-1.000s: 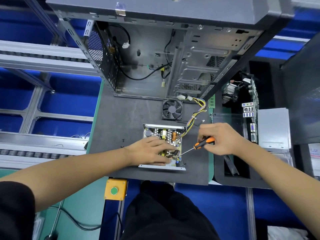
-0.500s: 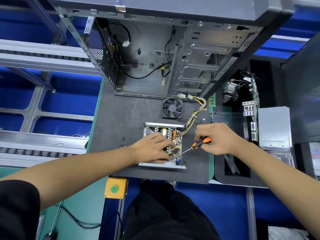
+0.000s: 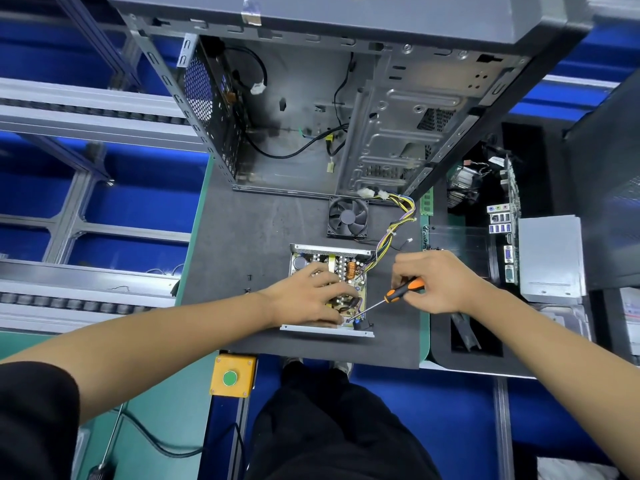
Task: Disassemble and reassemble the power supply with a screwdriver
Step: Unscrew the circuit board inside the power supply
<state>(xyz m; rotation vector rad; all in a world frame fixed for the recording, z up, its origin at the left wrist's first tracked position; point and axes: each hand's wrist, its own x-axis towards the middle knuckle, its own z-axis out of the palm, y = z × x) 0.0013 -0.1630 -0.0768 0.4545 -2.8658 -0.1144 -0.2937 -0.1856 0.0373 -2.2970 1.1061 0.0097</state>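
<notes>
From the head view, the open power supply point(image 3: 329, 292) lies on the grey mat of the desk point(image 3: 242, 244), near its front edge. Its metal tray holds a yellowish circuit board with a copper coil and dark capacitors; yellow and black wires run out at its far right corner. The left hand point(image 3: 308, 299) rests on the board, fingers loosely bent. The right hand point(image 3: 440, 282) grips an orange-and-black screwdriver point(image 3: 403, 289), tip at the board's near right corner. No lettering is readable.

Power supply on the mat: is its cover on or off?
Off: the power supply shows its bare circuit board and components from above.
</notes>
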